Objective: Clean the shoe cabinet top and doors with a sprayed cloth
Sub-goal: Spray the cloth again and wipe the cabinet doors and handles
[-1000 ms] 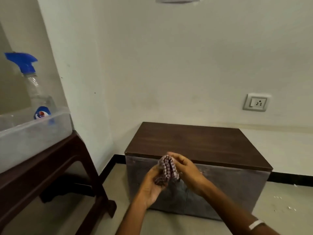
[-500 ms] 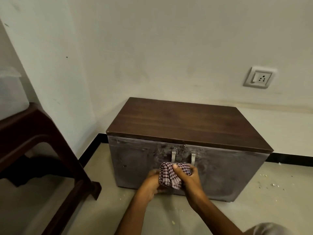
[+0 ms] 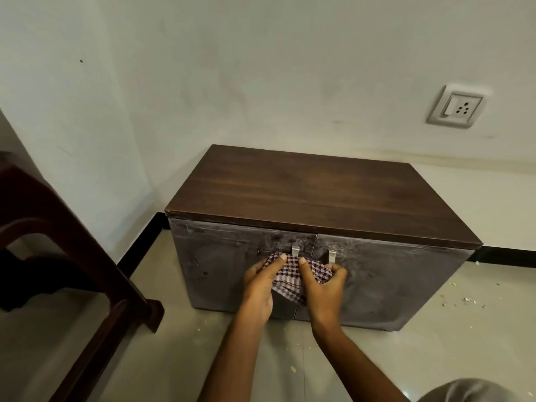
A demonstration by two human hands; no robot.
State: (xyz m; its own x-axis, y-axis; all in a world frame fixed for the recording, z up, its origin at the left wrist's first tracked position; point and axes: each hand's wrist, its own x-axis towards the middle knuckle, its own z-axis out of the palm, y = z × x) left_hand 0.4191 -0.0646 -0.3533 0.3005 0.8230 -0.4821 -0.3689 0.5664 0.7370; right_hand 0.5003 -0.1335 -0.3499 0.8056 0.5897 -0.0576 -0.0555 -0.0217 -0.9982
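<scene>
Checked cloth (image 3: 291, 275), one piece only, was stretched between our two hands in front of the one shoe cabinet (image 3: 319, 242). Our left hand (image 3: 259, 288) pinched its left edge, thumb on top and fingers curled beneath; our right hand (image 3: 324, 288) pinched the right side the same way, with fingers wrapped round the far edge. We held the cloth in the air, just before the cabinet's front, at about the height of the handles.

We counted one dark wooden top (image 3: 313, 195), two grey smeared doors, the left door (image 3: 232, 256) and the right door (image 3: 391, 274), both closed, and two small metal handles (image 3: 295, 250) set side by side near the middle seam. What was inside the cabinet we could not tell.

One wall socket (image 3: 456, 107) sat on the wall above and to the right. One dark wooden piece of furniture (image 3: 58, 227) stood at the left. Several pale crumbs (image 3: 467, 300) lay scattered on the floor (image 3: 174, 358) to the right of the cabinet.
</scene>
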